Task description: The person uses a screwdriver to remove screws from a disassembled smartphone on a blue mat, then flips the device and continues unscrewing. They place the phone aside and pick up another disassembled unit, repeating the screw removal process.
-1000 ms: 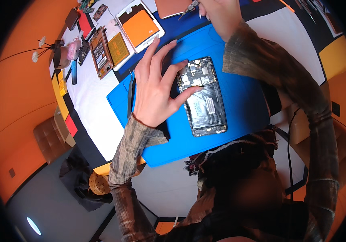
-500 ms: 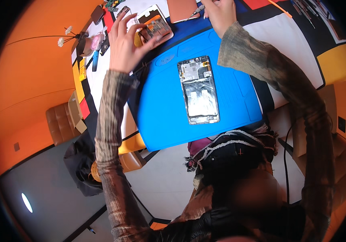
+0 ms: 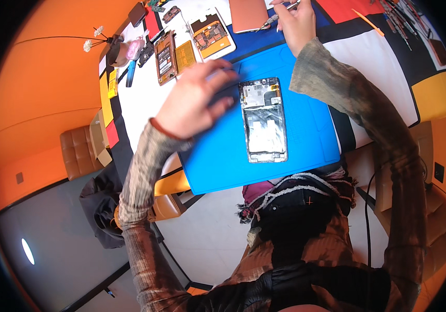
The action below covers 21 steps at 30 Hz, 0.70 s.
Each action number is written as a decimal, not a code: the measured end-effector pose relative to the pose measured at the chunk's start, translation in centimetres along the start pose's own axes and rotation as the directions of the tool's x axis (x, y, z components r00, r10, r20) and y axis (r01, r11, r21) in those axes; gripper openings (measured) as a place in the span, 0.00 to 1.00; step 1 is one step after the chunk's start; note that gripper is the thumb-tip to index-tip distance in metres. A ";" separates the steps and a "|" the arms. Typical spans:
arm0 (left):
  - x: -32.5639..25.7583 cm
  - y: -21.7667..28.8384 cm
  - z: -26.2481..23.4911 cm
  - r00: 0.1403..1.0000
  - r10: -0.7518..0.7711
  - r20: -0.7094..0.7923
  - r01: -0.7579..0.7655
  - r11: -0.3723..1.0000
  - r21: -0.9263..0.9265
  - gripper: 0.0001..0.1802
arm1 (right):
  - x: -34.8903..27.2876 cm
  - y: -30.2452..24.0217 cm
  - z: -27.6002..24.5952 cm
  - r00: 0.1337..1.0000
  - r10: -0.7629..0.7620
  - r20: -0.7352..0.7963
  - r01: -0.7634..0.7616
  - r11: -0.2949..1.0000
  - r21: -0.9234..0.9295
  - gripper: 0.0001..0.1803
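On the blue mat [image 3: 212, 161] lies an opened phone frame [image 3: 264, 117], its inner side up, with bare metal and a shiny silver area. My left hand [image 3: 194, 99], slightly blurred, hovers just left of its top end. The fingers of that hand are curved and apart, with nothing visible in them. At the far side, my right hand [image 3: 297, 26] grips a slim precision screwdriver [image 3: 271, 22], its thin tip pointing down to the left beside a reddish-brown notebook [image 3: 246, 15]. A white tray [image 3: 226, 50] with a circuit board [image 3: 211, 35] lies beyond my left hand.
Left of the tray is another opened phone part [image 3: 166, 58] beside a yellowish panel [image 3: 185, 54]. A vase with white flowers [image 3: 116, 52] and a blue tool [image 3: 130, 74] stand far left. Several slim tools [image 3: 397, 23] and an orange stick [image 3: 368, 22] lie at the far right.
My left hand has come away from the white tray, moving nearer and right toward the phone frame. My right hand keeps the screwdriver at the far side. The whole view has shifted slightly.
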<state>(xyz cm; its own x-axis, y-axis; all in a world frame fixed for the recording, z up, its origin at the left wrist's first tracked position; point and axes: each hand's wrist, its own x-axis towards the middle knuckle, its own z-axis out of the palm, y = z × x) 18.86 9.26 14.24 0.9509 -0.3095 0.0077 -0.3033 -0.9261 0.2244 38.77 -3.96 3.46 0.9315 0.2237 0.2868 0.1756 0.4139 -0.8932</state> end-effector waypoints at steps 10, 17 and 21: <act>-0.5 4.9 3.2 0.902 0.286 0.324 -0.297 0.955 -0.017 0.54 | -0.3 -0.6 -0.1 1.000 -0.003 0.016 0.004 0.999 -0.045 0.14; 0.1 3.9 3.4 0.887 0.379 0.266 -0.385 0.922 -0.031 0.53 | -0.5 -0.5 -0.6 0.994 -0.040 0.104 0.050 0.994 -0.099 0.11; 0.5 3.2 3.7 0.889 0.402 0.217 -0.401 0.915 -0.052 0.49 | -0.3 -0.2 -1.0 0.953 -0.154 0.262 0.181 0.980 -0.082 0.13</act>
<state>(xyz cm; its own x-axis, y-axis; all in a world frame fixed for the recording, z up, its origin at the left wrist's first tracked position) 18.15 5.32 11.33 0.7101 -0.6948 -0.1145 -0.6555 -0.7116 0.2528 38.81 -4.95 3.22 0.7767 0.3805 0.5020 0.3672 0.3740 -0.8517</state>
